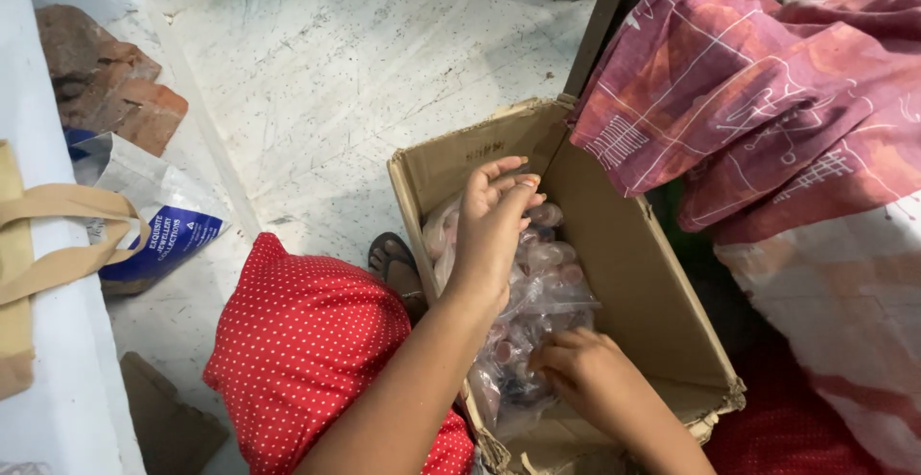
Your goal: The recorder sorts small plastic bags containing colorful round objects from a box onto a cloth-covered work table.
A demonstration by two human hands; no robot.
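The left hand (491, 230) is held over the open cardboard box (633, 283), its fingers curled together and pinched at the tips; whether anything small is gripped there cannot be told. The right hand (585, 371) is sunk lower in the box, its fingers closed on the clear plastic bag (537, 317), which is filled with small pinkish rounded pieces. The box is set on the pale, scratched floor (336, 72), between a knee covered in red dotted cloth (307, 350) and a heap of pink patterned fabric (767, 101). A sandalled foot (393, 264) is seen just beside the box's left wall.
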